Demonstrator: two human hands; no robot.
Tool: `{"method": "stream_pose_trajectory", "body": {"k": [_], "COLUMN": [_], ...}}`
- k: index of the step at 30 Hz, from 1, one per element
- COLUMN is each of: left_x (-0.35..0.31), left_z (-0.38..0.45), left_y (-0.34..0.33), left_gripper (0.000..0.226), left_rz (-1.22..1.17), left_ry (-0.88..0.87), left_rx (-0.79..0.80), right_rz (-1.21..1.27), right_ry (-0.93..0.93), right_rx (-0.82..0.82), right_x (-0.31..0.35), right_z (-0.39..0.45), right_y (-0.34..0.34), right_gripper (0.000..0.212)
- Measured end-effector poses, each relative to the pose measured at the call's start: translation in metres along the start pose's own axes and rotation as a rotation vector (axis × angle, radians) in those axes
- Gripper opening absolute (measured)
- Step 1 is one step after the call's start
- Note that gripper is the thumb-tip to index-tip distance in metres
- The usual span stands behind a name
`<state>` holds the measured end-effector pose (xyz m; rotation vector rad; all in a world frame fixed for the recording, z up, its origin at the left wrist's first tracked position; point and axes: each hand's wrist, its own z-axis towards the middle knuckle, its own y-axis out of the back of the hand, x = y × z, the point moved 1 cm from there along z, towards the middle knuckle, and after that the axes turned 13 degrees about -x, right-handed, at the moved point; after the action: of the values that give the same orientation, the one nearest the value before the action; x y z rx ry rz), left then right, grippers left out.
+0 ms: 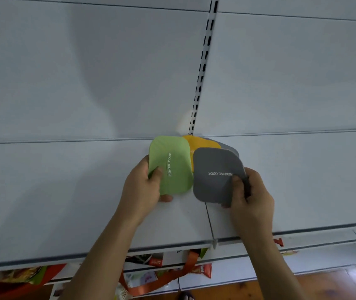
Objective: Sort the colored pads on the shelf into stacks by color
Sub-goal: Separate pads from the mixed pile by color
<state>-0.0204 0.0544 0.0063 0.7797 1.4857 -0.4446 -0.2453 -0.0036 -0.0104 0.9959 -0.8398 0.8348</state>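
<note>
A green pad (172, 163) with white lettering is held over the white shelf (64, 191), and my left hand (144, 187) grips its left edge, thumb on top. My right hand (250, 198) holds a dark grey pad (213, 176) by its right edge, thumb on top. Behind the two lies a yellow pad (200, 146), partly covered. A lighter grey pad (229, 147) peeks out behind the yellow one at the shelf's back.
The shelf's back panel has a slotted upright (203, 68) just behind the pads. A seam (209, 221) divides the shelf boards below my right hand. Lower shelves hold packaged goods (151, 260) and an orange strap (185, 271). Wooden floor (324, 286) shows at the bottom right.
</note>
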Motion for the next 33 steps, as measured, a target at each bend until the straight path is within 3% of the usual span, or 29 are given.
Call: {"method": "stream_pose_trajectory", "body": {"k": [10,17,26,33], "left_x": [-0.009,-0.02,-0.043,-0.065], "left_z": [-0.044,-0.089,-0.189,-0.273], "left_y": [-0.06,-0.122,-0.274,-0.396], "left_gripper": [0.032,0.026,0.016,0.017], "left_rz": [-0.154,-0.132,-0.048,-0.085], "left_ry": [-0.052,-0.043,-0.089,-0.08], "left_rx": [0.186,0.28,0.378,0.556], "right_rz": [0.017,0.044,0.061,0.112], "right_ry": [-0.207,-0.283,-0.306,-0.329], "right_rx": [-0.317,-0.407,-0.541,-0.646], "right_x": [-0.004,-0.038,-0.123,-0.18], "right_z": [-0.024,-0.027,0.011,0.053], "right_y": [0.094,0.157,0.301,0.412], "right_gripper": [0.014,0.014,0.014,0.018]}}
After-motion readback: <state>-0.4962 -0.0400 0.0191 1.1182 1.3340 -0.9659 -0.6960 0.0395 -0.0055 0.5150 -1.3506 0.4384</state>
